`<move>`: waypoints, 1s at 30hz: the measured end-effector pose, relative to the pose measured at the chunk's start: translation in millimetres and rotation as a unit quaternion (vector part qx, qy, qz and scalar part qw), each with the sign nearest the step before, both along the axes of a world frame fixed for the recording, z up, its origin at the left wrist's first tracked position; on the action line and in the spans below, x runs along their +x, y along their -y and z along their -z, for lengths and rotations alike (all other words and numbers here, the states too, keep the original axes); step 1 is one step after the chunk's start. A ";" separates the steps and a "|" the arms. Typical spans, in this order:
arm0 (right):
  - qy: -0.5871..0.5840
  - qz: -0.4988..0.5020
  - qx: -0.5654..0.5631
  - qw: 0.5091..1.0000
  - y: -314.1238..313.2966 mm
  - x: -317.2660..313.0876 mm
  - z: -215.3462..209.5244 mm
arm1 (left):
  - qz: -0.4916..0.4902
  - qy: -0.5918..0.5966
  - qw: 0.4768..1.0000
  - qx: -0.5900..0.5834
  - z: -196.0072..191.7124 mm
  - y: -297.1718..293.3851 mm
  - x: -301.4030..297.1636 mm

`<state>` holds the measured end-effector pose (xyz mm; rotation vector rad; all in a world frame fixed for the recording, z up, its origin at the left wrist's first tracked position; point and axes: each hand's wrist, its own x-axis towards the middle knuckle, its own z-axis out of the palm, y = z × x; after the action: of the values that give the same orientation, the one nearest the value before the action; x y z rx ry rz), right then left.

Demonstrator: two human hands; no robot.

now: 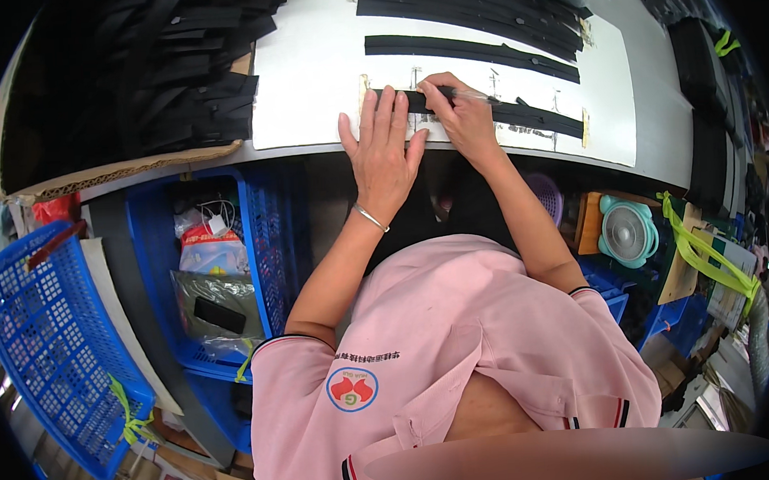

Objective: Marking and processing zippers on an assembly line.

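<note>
A black fabric strip lies along the near side of a white board, which carries drawn marks and pieces of tape. My left hand rests flat on the strip's left part, fingers stretched out. Just to its right, my right hand grips a pen with a dark and clear barrel; its tip is low over the strip, and contact is hard to make out. Beyond both hands another black strip lies apart, and several more strips sit side by side at the far edge.
At left, a cardboard tray holds many black strips. Below the table's edge stands a blue crate with bags and a phone. Another blue basket leans farther left. A turquoise fan is at right.
</note>
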<state>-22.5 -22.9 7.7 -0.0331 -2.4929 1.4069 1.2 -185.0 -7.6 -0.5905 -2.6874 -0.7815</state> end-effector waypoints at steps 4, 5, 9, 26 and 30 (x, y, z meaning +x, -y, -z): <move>-0.026 -0.053 0.021 0.998 -8.4 4.0 0.5 | -0.003 -0.004 1.000 -0.004 0.4 0.2 -0.1; -0.052 -0.087 0.070 0.992 -10.3 3.8 2.1 | -0.001 -0.003 1.000 -0.005 0.8 0.2 -0.2; -0.081 -0.088 0.087 0.989 -11.1 3.4 5.2 | 0.002 -0.016 1.000 -0.012 1.5 -0.7 -0.8; -0.019 0.130 -0.020 0.991 -76.6 41.4 -17.3 | 0.007 -0.007 0.999 -0.040 -0.7 0.2 -0.5; -0.017 0.107 0.004 0.994 -84.1 42.6 -7.9 | 0.013 -0.004 0.999 -0.046 -1.6 1.0 -1.1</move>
<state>20.1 61.1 15.6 -0.2628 -2.3857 1.2975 0.2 -186.0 -6.0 -0.6488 -2.7260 -0.6619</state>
